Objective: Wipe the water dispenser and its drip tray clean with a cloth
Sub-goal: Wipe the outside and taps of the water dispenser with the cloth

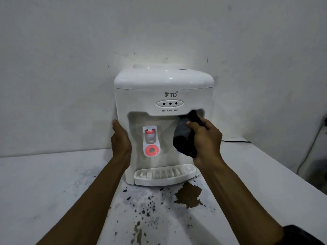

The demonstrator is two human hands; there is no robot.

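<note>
The left hand (120, 138) lies flat and open against the left side of the white water dispenser (163, 96), which stands on the stained worktop (53, 183) against the wall. Its red tap (151, 138) sits in the recess, above the drip tray (164, 175). The right hand (203, 138) has its grip closed around a dark cloth (184, 138), pressed into the recess's upper right corner. The recess is likely being wiped; next, the cloth should probably sweep down toward the tray while the left hand braces.

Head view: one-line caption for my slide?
Left hand steadies white dispenser while right hand wipes its recess with dark cloth.
</note>
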